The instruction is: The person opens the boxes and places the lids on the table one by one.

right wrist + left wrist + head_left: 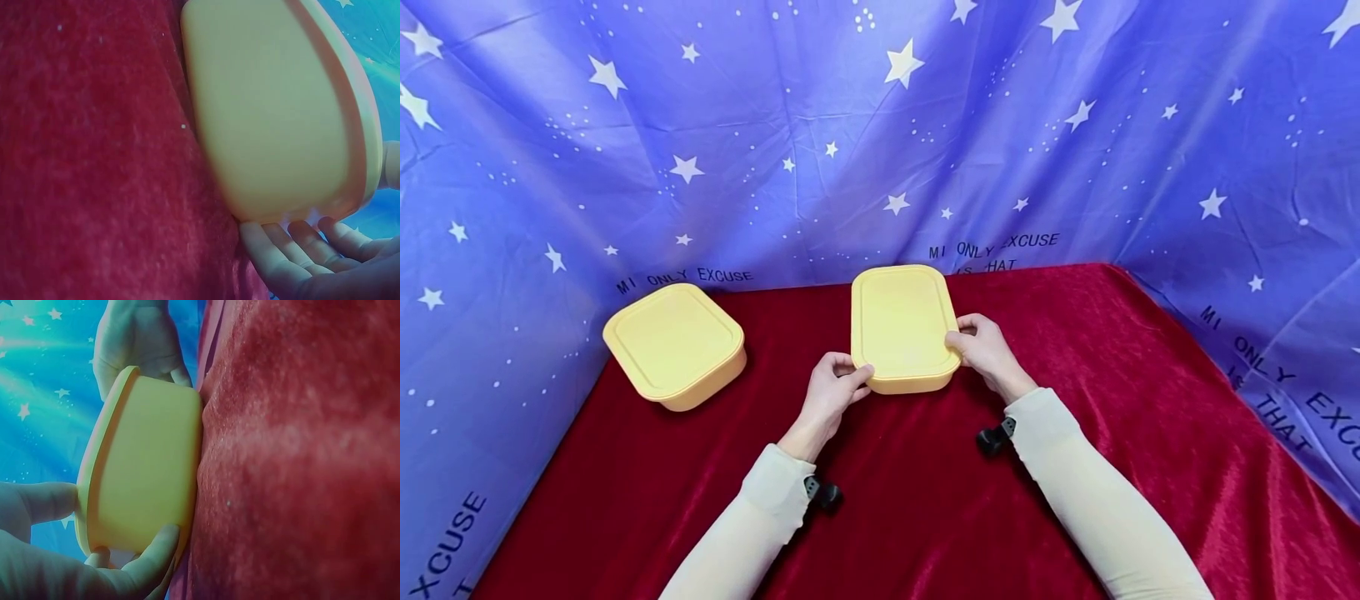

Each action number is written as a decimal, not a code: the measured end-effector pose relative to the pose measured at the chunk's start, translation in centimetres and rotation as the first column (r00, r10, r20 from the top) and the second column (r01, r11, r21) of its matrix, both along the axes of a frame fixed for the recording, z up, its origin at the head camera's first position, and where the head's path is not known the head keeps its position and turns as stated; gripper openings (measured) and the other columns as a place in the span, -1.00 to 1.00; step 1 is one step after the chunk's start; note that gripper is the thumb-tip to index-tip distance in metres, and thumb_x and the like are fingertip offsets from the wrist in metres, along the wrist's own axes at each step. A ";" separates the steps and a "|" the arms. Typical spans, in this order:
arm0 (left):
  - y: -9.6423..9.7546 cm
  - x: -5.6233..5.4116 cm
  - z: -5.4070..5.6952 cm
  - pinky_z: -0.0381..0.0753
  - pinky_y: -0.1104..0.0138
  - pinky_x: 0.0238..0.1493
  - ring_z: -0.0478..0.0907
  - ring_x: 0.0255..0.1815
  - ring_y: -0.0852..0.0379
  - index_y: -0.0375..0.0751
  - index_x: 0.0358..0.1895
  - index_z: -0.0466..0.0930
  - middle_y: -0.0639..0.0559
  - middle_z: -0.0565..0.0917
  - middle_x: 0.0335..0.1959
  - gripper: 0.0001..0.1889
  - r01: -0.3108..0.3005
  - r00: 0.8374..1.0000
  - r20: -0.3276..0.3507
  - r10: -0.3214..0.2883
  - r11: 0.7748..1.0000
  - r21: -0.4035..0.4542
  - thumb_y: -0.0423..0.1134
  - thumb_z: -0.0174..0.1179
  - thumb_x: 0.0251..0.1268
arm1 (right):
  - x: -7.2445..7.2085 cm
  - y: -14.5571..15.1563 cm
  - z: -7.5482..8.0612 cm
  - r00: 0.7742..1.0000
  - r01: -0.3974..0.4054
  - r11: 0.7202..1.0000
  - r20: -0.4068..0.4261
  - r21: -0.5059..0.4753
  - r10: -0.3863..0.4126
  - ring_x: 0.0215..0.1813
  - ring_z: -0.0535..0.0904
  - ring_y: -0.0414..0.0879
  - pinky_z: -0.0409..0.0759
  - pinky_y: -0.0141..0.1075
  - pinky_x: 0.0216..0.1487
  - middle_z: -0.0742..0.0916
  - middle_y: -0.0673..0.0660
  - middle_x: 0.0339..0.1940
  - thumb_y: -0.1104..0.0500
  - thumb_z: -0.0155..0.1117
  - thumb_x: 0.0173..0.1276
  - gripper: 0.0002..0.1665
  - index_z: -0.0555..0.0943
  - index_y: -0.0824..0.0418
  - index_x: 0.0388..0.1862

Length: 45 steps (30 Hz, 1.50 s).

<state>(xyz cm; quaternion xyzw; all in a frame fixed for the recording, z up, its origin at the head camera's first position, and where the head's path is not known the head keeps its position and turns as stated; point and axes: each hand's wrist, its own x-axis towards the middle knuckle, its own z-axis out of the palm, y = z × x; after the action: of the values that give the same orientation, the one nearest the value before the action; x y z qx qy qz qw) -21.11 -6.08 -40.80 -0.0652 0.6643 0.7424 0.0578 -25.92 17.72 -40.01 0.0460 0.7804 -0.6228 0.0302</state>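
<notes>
Reaching forward in pale sleeves (737, 525), angled inward over the tabletop (917, 517) from either side. Gripping the box (904, 325) two-handed, out toward the far edge, right in front of the blue curtain (820, 117). On the near left corner, the left hand (831, 393), with thumb pressed to the lid's rim and fingers bent against the wall below, parted by roughly the depth of the box. Over on the right side, a little farther up from the near corner, the right hand (991, 354), pinching there too, with thumb over the lid's edge and fingers lined up along the wall beneath. Lid up, with base against the red cloth in the left wrist view. Off to the left, well apart from the hands, the other box (673, 346), also yellow, set at a slant near the curtain. And on the sleeves' inner sides, small black wrist cameras (830, 497).
</notes>
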 end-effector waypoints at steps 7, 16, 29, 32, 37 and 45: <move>0.6 0.0 -0.1 0.62 0.08 -0.03 0.61 -0.27 0.04 -0.43 -0.06 0.34 -0.18 0.46 -0.22 -0.67 0.000 1.000 -0.008 0.000 1.000 -0.006 -0.43 0.26 0.18 | 0.2 0.5 0.2 1.000 -0.010 1.000 -0.009 0.007 0.010 -0.56 0.43 -0.23 0.52 -0.43 -0.48 0.58 0.20 -0.27 0.32 0.09 0.17 -0.54 0.38 0.46 0.06; 1.4 -0.3 -0.3 0.61 0.07 -0.02 0.60 -0.27 0.04 -0.42 -0.07 0.35 -0.19 0.46 -0.22 -0.66 0.007 1.000 -0.010 -0.007 1.000 -0.009 -0.43 0.27 0.17 | 0.2 1.4 0.2 1.000 -0.008 1.000 -0.020 0.006 0.008 -0.64 0.35 -0.24 0.42 -0.45 -0.58 0.54 0.17 -0.35 0.35 0.07 0.13 -0.54 0.36 0.48 0.04; 2.3 -0.2 -0.3 0.64 0.10 -0.08 0.60 -0.26 0.04 -0.41 -0.09 0.37 -0.19 0.49 -0.22 -0.68 0.007 0.999 -0.031 -0.008 0.999 -0.033 -0.42 0.29 0.16 | 0.4 2.1 0.1 1.000 0.013 0.999 -0.020 0.030 -0.013 -0.65 0.34 -0.26 0.41 -0.46 -0.58 0.55 0.16 -0.35 0.33 0.06 0.14 -0.54 0.37 0.45 0.05; 2.5 -0.1 -0.2 0.64 0.11 -0.09 0.59 -0.28 0.05 -0.41 -0.10 0.38 -0.19 0.49 -0.22 -0.68 0.006 0.999 -0.033 -0.007 0.999 -0.034 -0.42 0.28 0.16 | 0.4 2.2 0.0 1.000 0.015 1.000 -0.025 0.027 -0.015 -0.67 0.32 -0.26 0.37 -0.47 -0.61 0.54 0.15 -0.38 0.34 0.07 0.13 -0.55 0.37 0.45 0.04; 2.9 -0.1 -0.3 0.64 0.10 -0.09 0.59 -0.27 0.04 -0.41 -0.10 0.37 -0.22 0.49 -0.20 -0.69 0.004 0.999 -0.037 -0.005 0.999 -0.039 -0.43 0.28 0.15 | 0.3 2.6 -0.2 0.999 0.026 0.999 -0.029 0.031 -0.025 -0.65 0.34 -0.26 0.39 -0.46 -0.59 0.55 0.14 -0.38 0.33 0.07 0.14 -0.55 0.37 0.46 0.04; 3.5 -0.2 -0.4 0.64 0.08 -0.08 0.58 -0.25 0.04 -0.42 -0.07 0.37 -0.18 0.49 -0.20 -0.65 0.011 0.999 -0.049 -0.013 0.999 -0.042 -0.39 0.29 0.17 | 0.3 3.2 -0.2 0.999 0.040 0.998 -0.007 0.038 -0.040 -0.59 0.39 -0.22 0.45 -0.43 -0.53 0.55 0.15 -0.37 0.32 0.06 0.17 -0.56 0.37 0.43 0.06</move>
<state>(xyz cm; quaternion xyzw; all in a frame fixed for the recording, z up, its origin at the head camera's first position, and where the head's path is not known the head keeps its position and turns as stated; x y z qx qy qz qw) -21.27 -2.63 -41.19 -0.0440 0.6814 0.7292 0.0444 -25.62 20.93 -40.20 0.0601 0.7913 -0.6083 0.0143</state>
